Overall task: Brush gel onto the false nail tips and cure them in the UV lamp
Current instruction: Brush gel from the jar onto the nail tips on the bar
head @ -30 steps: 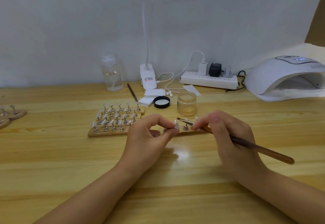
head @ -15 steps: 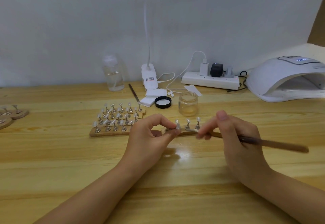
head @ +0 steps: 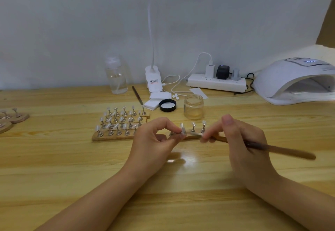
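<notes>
Small wooden strip [head: 190,137] with three nail tips on metal stands is sitting between the two hands, low over the wooden table [head: 72,167]; can't tell if it's touching the surface. Leftmost nail tip [head: 181,128] is sitting right at the left fingertips; other two tips [head: 193,124] [head: 203,123] are standing upright toward the right hand.

Left hand [head: 154,143] is pinching the strip's left end, thumb and index curled round it (exact contact point is partly hidden by the fingers). Right hand [head: 241,140] is gripping the brush [head: 279,150] pen-style, handle sticking out to the right past the hand, bristle end at the strip's right end, too blurred to tell if it's touching a tip.

Just beyond the left hand: wooden holder rack [head: 119,123] carrying rows of nail tips. Beyond the gap between the hands: open glass jar [head: 193,106], black lid [head: 167,105] beside it, white pads [head: 154,101], a second brush [head: 137,95]. Further back: clear bottle [head: 116,75], white lamp base [head: 153,80], power strip [head: 216,83] with plugs. Far beyond the right hand: UV lamp [head: 293,80], display lit, opening facing the hands. Well off to the left of the left hand: round wooden stands [head: 12,118].
</notes>
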A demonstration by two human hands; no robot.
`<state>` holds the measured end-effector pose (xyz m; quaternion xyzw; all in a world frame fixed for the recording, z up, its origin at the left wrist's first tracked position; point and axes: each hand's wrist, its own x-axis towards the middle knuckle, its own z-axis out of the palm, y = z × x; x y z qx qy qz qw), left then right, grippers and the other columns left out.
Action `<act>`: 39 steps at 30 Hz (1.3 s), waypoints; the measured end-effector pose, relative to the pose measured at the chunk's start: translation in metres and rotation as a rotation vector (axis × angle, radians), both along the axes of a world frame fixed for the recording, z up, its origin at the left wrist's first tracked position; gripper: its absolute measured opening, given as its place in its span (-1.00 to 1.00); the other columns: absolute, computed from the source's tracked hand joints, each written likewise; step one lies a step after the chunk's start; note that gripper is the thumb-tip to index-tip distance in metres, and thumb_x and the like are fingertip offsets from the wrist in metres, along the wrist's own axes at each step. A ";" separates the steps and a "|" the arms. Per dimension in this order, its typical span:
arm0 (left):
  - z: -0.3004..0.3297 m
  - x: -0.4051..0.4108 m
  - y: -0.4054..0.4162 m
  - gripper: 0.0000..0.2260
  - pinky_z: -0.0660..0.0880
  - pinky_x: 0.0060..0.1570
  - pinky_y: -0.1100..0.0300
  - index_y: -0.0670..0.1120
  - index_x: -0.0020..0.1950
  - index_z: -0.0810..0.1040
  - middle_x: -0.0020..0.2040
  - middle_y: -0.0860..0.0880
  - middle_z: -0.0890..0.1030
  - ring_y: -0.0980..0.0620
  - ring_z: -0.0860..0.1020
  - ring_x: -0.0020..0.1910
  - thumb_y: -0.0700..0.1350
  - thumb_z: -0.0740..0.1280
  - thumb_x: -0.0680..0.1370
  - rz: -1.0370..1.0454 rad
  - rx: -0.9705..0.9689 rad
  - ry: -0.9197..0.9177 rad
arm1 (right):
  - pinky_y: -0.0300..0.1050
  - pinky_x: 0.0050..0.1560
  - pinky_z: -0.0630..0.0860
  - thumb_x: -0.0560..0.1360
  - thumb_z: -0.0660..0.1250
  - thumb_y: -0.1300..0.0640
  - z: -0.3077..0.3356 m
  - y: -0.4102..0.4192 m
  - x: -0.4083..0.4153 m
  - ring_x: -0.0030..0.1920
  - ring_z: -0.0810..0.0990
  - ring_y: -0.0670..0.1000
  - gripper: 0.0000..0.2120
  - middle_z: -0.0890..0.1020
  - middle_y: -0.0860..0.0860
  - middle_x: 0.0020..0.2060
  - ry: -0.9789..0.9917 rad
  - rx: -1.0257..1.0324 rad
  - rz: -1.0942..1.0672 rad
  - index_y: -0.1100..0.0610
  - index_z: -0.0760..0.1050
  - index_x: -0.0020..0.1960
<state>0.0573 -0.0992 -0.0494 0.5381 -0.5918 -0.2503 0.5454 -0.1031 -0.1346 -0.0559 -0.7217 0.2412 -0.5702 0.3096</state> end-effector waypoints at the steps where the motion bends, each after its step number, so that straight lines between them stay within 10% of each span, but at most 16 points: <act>1: -0.001 0.000 0.000 -0.79 0.22 -0.53 0.41 0.01 -0.37 0.53 -0.35 0.18 0.59 0.18 0.27 -0.59 -0.25 0.45 0.37 0.002 -0.003 0.010 | -0.40 -0.20 0.46 0.52 0.05 -0.01 0.001 -0.001 0.000 -0.29 0.59 -0.16 -0.61 0.62 -0.01 -0.39 0.023 -0.025 -0.027 0.08 0.57 -0.30; 16: -0.001 -0.001 -0.001 -0.83 0.16 -0.54 0.47 -0.09 -0.32 0.51 -0.53 0.22 0.50 0.20 0.21 -0.65 -0.31 0.42 0.40 -0.030 -0.010 -0.013 | -0.41 -0.23 0.45 0.51 0.06 -0.02 0.001 -0.001 0.000 -0.33 0.59 -0.16 -0.59 0.63 0.01 -0.36 0.009 0.017 0.010 0.11 0.56 -0.34; 39: 0.000 -0.001 0.001 -0.88 0.22 -0.55 0.43 -0.06 -0.31 0.60 -0.28 0.03 0.60 0.19 0.29 -0.60 -0.24 0.46 0.37 0.001 0.017 -0.031 | -0.44 -0.23 0.45 0.52 0.05 0.00 0.001 -0.003 -0.001 -0.33 0.58 -0.16 -0.61 0.62 0.00 -0.36 0.023 -0.022 0.002 0.06 0.54 -0.33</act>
